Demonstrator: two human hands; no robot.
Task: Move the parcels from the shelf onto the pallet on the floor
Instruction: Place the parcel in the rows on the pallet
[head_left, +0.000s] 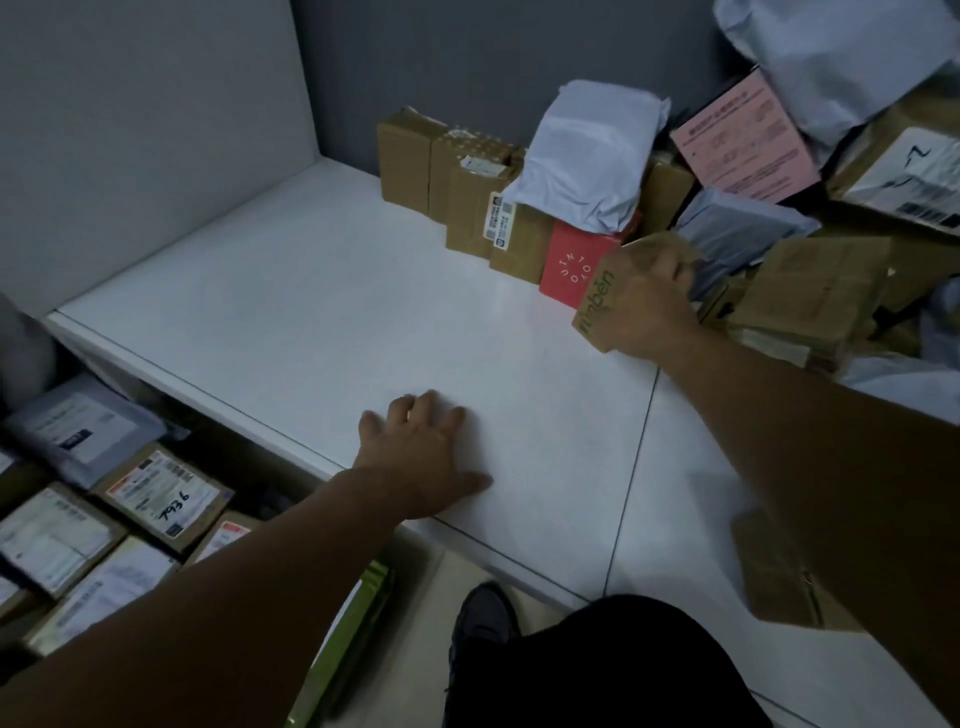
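Note:
My right hand (652, 306) grips a small brown cardboard parcel with green lettering (602, 299) at the edge of the parcel heap on the white shelf (311, 312). Next to it stands a red box (574, 267), with brown boxes (457, 171) and a white poly bag (587, 156) behind. My left hand (423, 457) rests flat on the shelf near its front edge, fingers spread, holding nothing. Down at the lower left lie several labelled parcels (156, 493) on the floor level; the pallet under them is hidden.
A pink-labelled parcel (748, 140), grey bags and more cartons (810, 296) pile up at the right of the shelf. A grey wall panel (130, 130) closes the shelf's left side. My dark shoe (483, 623) and a green item (358, 613) are below the shelf edge.

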